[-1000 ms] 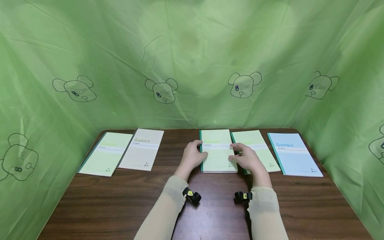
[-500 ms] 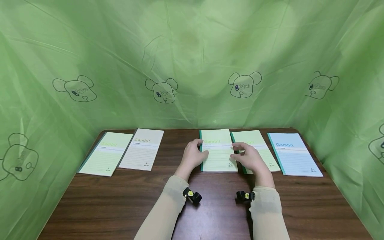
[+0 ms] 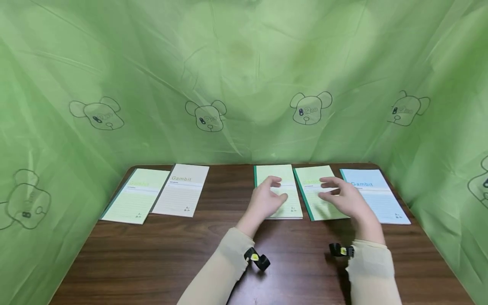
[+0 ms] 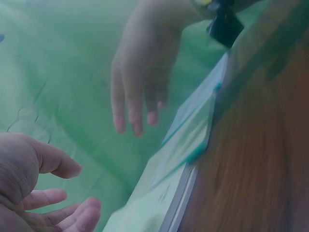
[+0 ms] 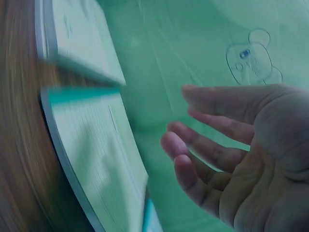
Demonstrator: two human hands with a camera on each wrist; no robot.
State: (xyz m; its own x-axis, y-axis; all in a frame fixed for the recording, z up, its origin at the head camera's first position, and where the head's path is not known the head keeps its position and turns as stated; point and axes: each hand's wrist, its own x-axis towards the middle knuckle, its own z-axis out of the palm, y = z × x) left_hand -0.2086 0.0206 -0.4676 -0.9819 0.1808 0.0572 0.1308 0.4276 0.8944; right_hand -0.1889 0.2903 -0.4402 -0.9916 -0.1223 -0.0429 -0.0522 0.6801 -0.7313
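My left hand (image 3: pixel 267 197) hovers over a pale green notebook (image 3: pixel 272 170) with a green spine, its fingers relaxed and holding nothing. In the left wrist view, that notebook's edge (image 4: pixel 179 200) shows more than one layer, like a small stack. Over a second pale green notebook (image 3: pixel 314 171), just to the right, hangs my right hand (image 3: pixel 345 199), loosely curved. The right wrist view shows this hand (image 5: pixel 241 150) raised off the notebook (image 5: pixel 91 154), with nothing between thumb and fingers. Its fingers cover part of the cover print in the head view.
A blue notebook (image 3: pixel 375 199) lies at the right end of the brown wooden table (image 3: pixel 133 262). Farther left are a pale green notebook (image 3: pixel 135 197) and a whitish one (image 3: pixel 181 190), side by side. A green curtain (image 3: pixel 244 63) surrounds the table's back and sides.
Both hands have left the sides of the middle notebook and moved right. The right hand moved farther, now over the neighbouring green notebook. The notebooks have stayed in place.
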